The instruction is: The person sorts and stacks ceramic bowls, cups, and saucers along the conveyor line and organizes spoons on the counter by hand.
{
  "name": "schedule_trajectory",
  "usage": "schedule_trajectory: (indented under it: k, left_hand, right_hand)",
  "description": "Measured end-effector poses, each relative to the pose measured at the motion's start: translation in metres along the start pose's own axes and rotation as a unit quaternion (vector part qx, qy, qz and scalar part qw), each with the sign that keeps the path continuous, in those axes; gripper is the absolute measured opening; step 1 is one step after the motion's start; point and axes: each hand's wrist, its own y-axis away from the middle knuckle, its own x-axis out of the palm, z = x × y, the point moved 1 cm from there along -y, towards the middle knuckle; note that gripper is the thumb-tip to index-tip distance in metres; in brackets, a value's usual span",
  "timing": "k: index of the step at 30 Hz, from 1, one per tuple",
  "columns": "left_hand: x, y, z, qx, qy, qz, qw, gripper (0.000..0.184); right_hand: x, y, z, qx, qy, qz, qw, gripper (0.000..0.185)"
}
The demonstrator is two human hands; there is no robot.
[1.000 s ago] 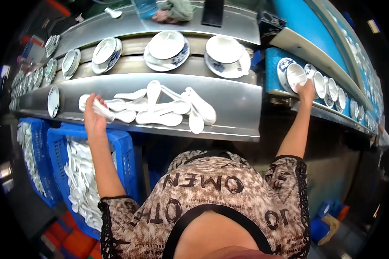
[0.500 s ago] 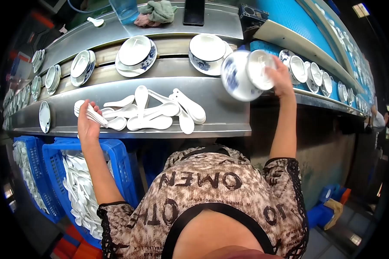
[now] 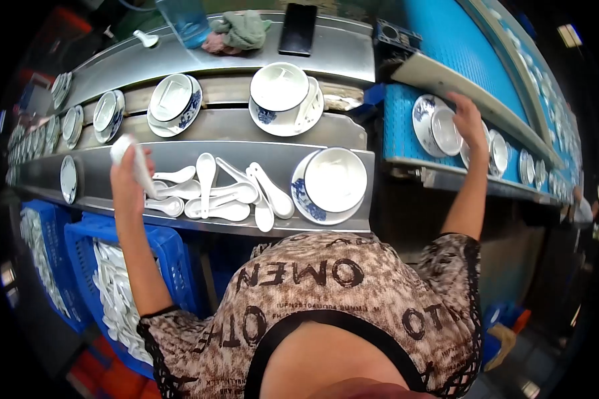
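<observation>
My left hand (image 3: 128,174) is closed around a small stack of white spoons (image 3: 134,163), held up at the left of the metal counter. Beside it, several loose white spoons (image 3: 226,193) lie in a pile. A white bowl (image 3: 336,179) on a blue-patterned plate (image 3: 308,203) sits at the counter's right end. My right hand (image 3: 470,123) is over the blue belt, its fingers apart at the edge of another bowl (image 3: 446,132), which rests on a patterned plate (image 3: 424,114). Whether the fingers touch that bowl is unclear.
Bowls on plates line the metal track, the nearest bowl (image 3: 279,86) having a spoon on its plate. Blue crates (image 3: 173,256) of spoons stand below left. A phone (image 3: 297,30), cloths (image 3: 239,32) and a clear blue container (image 3: 183,23) lie at the back.
My right hand has put the bowl and plate down on the counter's right end, let go, and moved right to the belt. My left hand still holds spoons, now tilted more upright.
</observation>
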Motion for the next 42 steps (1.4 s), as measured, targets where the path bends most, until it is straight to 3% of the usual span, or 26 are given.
schedule_trajectory:
  k: [1, 2, 4, 7, 10, 16, 18, 19, 20, 22, 25, 27, 28, 30, 32, 35, 38, 39, 42]
  left_hand:
    - [0.017, -0.006, -0.004, -0.024, -0.033, 0.018, 0.999, 0.035]
    - [0.034, -0.013, -0.008, -0.049, -0.066, 0.040, 0.996, 0.036]
    - [0.074, -0.019, -0.009, -0.066, -0.104, 0.071, 0.990, 0.039]
    - [0.112, -0.018, -0.004, -0.079, -0.102, 0.127, 0.983, 0.040]
    - [0.115, -0.012, 0.001, -0.091, -0.085, 0.173, 0.977, 0.042]
    - [0.085, -0.015, 0.003, -0.112, 0.025, 0.206, 0.972, 0.045]
    - [0.075, -0.014, 0.001, -0.085, 0.043, 0.199, 0.975, 0.048]
    - [0.070, -0.015, 0.004, -0.081, 0.062, 0.192, 0.976, 0.048]
    - [0.058, -0.021, 0.015, -0.095, 0.074, 0.186, 0.975, 0.049]
    - [0.060, -0.022, 0.015, -0.114, 0.105, 0.155, 0.976, 0.049]
    - [0.065, -0.024, 0.011, -0.114, 0.142, 0.134, 0.974, 0.048]
    - [0.072, -0.025, 0.015, -0.132, 0.162, 0.202, 0.957, 0.047]
    - [0.076, -0.024, 0.013, -0.136, 0.172, 0.231, 0.948, 0.047]
    - [0.090, -0.020, 0.014, -0.144, 0.150, 0.230, 0.951, 0.044]
    - [0.102, -0.020, 0.017, -0.162, 0.084, 0.227, 0.957, 0.043]
    - [0.113, -0.024, 0.034, -0.170, 0.035, 0.236, 0.956, 0.041]
    - [0.126, -0.021, 0.039, -0.203, -0.022, 0.235, 0.950, 0.039]
    - [0.128, -0.022, 0.042, -0.189, -0.035, 0.233, 0.953, 0.038]
    - [0.143, -0.025, 0.059, -0.158, -0.072, 0.205, 0.963, 0.030]
  right_hand:
    - [0.001, -0.012, -0.012, 0.095, 0.011, 0.134, 0.986, 0.048]
    - [-0.008, -0.015, 0.011, 0.104, -0.003, 0.182, 0.978, 0.051]
    - [0.017, -0.016, -0.025, 0.058, -0.113, 0.205, 0.971, 0.052]
    - [0.021, -0.013, 0.002, 0.087, -0.083, 0.199, 0.973, 0.051]
    - [0.037, -0.004, 0.015, 0.149, -0.299, 0.132, 0.933, 0.048]
    - [0.109, -0.012, 0.108, 0.102, -0.412, 0.142, 0.894, 0.046]
    - [0.153, -0.015, 0.117, -0.044, -0.313, 0.059, 0.947, 0.042]
    - [0.149, -0.018, 0.130, -0.036, -0.284, 0.096, 0.953, 0.043]
    - [0.144, 0.001, 0.149, 0.088, -0.350, 0.172, 0.917, 0.037]
    - [0.093, -0.003, 0.151, 0.080, -0.286, 0.133, 0.946, 0.029]
    - [0.048, -0.006, 0.063, 0.018, -0.183, -0.100, 0.978, 0.025]
    - [0.018, 0.011, 0.006, 0.112, -0.050, -0.122, 0.985, 0.034]
    - [0.006, 0.015, -0.015, 0.139, 0.028, -0.087, 0.986, 0.036]
    - [0.009, 0.018, -0.070, 0.134, -0.002, 0.067, 0.989, 0.039]
    - [0.027, 0.027, -0.092, 0.261, -0.225, 0.153, 0.926, 0.043]
    - [0.016, 0.025, -0.044, 0.294, -0.133, 0.226, 0.919, 0.046]
    - [0.035, 0.042, -0.016, 0.171, -0.231, 0.205, 0.936, 0.054]
    - [0.048, 0.048, -0.015, 0.231, -0.310, 0.210, 0.898, 0.056]
    - [0.072, 0.052, 0.026, 0.250, -0.425, 0.139, 0.859, 0.053]
